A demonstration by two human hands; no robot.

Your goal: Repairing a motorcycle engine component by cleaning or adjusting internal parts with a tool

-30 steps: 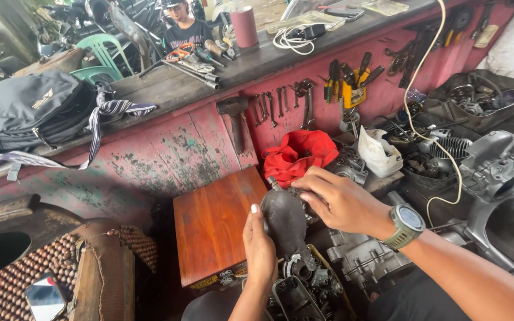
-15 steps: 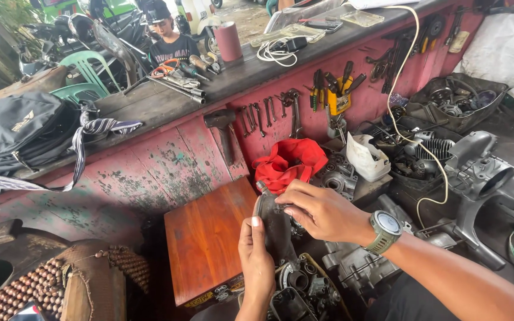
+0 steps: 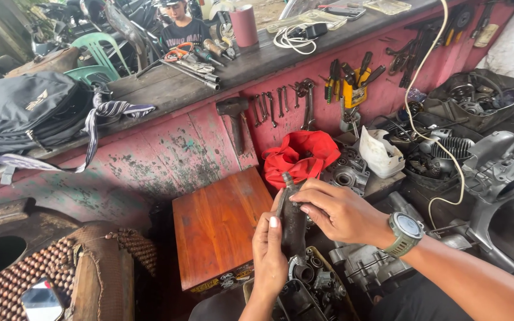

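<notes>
— Hands?

— Left hand (image 3: 270, 252) closed around lower end of dark metal part (image 3: 292, 217), thumb up along its side. Right hand (image 3: 339, 211) wrapped over upper half from the right, fingers curled across the front. Both gripping, neither open.

— Position of part?

— Held upright between both hands, above tray of small engine pieces (image 3: 313, 285), just in front of wooden box (image 3: 221, 229). Narrow top end poking up toward red cloth (image 3: 300, 153). Likely gripped low and high to steady it and turn it for a close look; judgement only.

— Condition?

— Dark, greasy-looking. Exact kind not clear.

— Surroundings?

— Red cloth draped over engine casing (image 3: 346, 172) directly behind. White plastic container (image 3: 381, 153) to the right of that. Grey engine castings (image 3: 495, 172) and white cable (image 3: 429, 89) further right. Wrenches (image 3: 269, 107), hammer (image 3: 234, 119) and pliers (image 3: 352, 74) hung on the red-painted front of the worktop (image 3: 168, 92). Dark backpack (image 3: 28, 113) and scissors (image 3: 176, 54) on top. Seated person (image 3: 181, 27) beyond, well apart, by green chair (image 3: 93, 56).

— Obstructions?

— Crowded below and to the right: tray contents and casings close under the hands. Wooden box lid bare, just beside left hand. Beaded seat cover (image 3: 13, 285) at lower left, apart.
</notes>
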